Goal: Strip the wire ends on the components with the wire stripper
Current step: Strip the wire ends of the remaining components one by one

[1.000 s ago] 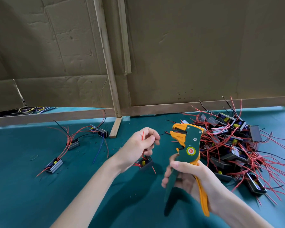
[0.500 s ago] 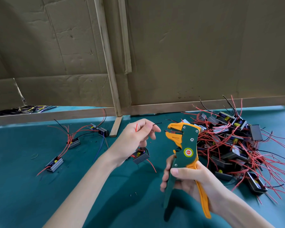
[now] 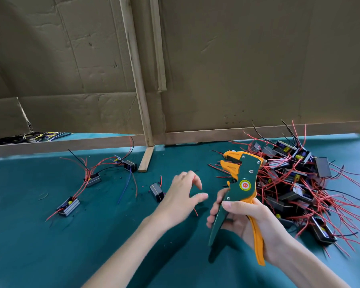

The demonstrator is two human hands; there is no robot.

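My right hand [image 3: 245, 217] grips the handles of a green and orange wire stripper [image 3: 240, 190], held upright with its jaws pointing left. My left hand [image 3: 182, 194] hovers blurred just left of the tool, fingers spread and holding nothing. A small black component [image 3: 156, 191] with red wires lies on the teal mat beside the left hand's knuckles. A big heap of components with red and black wires [image 3: 299, 183] sits to the right of the stripper.
Three components with wires lie spread at the left: one [image 3: 69, 205] near, one [image 3: 93, 179] further back, one [image 3: 129, 165] by a wooden strip [image 3: 146, 159]. A cardboard wall [image 3: 237, 69] closes off the back of the teal mat [image 3: 50, 246].
My left hand has let go of the component's wire and dropped lower and rightward; the component now lies on the mat. The stripper has stayed upright in my right hand.
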